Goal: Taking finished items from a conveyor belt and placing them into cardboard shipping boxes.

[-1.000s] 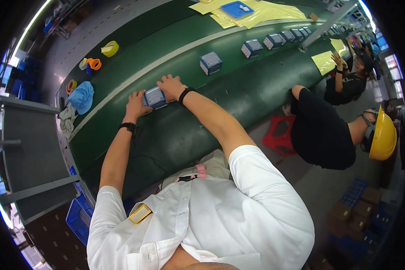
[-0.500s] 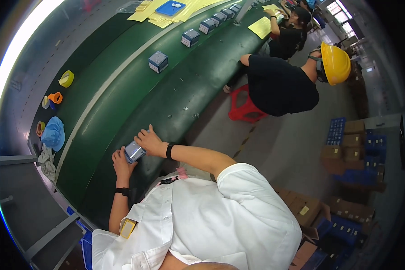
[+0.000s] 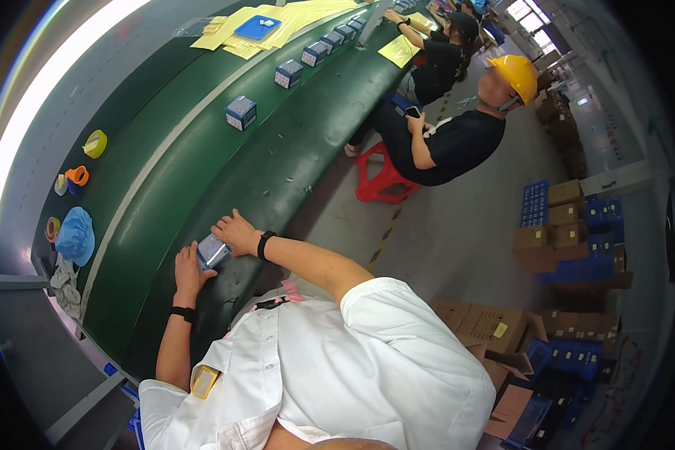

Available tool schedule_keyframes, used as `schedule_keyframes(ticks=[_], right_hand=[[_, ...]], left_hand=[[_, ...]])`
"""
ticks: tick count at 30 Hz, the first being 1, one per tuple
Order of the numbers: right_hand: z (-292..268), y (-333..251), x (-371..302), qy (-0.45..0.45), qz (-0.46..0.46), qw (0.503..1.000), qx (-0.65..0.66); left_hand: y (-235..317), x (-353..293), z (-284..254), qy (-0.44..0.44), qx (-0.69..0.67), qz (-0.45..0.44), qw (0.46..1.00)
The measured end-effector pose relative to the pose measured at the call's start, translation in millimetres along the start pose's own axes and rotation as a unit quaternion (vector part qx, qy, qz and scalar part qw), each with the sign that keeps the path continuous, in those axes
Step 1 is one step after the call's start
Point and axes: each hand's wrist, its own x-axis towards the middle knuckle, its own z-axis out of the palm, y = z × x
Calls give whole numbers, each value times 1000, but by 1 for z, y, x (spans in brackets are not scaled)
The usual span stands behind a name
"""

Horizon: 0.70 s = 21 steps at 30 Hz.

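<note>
A small blue box with a shiny, pale top sits on the green work surface in front of me. My left hand is closed along its left side, the thumb at the near edge. From the right, my right hand grips the far right part of the same box, its fingers curling over the far edge. Both hands touch the box, and their palms hide some of its sides. Farther up the belt stands a similar blue-and-white box, apart from my hands.
More boxes line the green belt toward yellow sheets and a blue tray. Tape rolls and a blue cap lie left. A yellow-helmeted person sits on a red stool; cartons stand right.
The whole view has shifted somewhat. My hands stay on the small blue box. The helmeted person has turned, and a phone now shows in that person's hand.
</note>
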Motion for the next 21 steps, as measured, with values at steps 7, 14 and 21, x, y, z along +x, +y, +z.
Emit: schedule_keyframes(ticks=[7,14,21], right_hand=[[7,-23,-17,32,58,998,2],[17,-76,-83,42,120,992,23],[23,-82,-93,86,152,984,25]], left_hand=[[-2,-7,-5,2,-13,45,999],[13,-53,-1,-51,-15,108,993],[13,-58,11,-17,-33,143,989]])
